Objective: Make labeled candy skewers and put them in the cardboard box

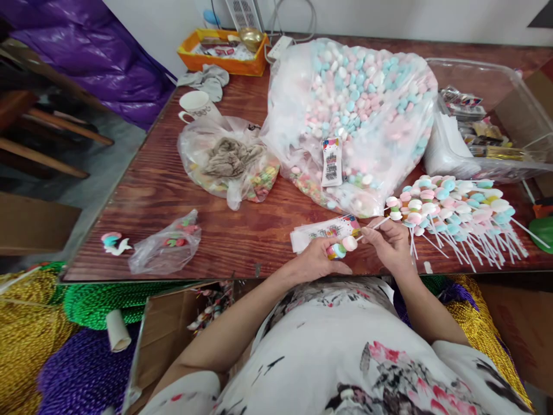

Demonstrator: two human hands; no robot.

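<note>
Fingers of the left hand [317, 260] close around a thin skewer strung with pastel pink, blue and green rounded pieces [349, 243], held just above the near edge of a reddish-brown wooden table [242, 236]. Thumb and fingertips of the right hand [389, 245] pinch a slim white stick [375, 223] just right of those pieces; whether it is the same skewer's stick cannot be told.

Under and beyond the left hand lies a fan of white printed packets [317, 230]. To the right, near the right hand, is a heap of white-sticked skewers bearing pink, white and blue pieces [458, 213].

Beyond the hands sits a large translucent plastic bag full of pastel discs [358, 104], with a small stack of printed white cards [332, 164] resting on its near side. A clear rectangular plastic tub [488, 68] stands far right. Left of the large bag, a smaller clear bag of colourful pieces [263, 187] carries a crumpled brown cloth [228, 157]; a white mug [199, 106] stands just beyond.
</note>
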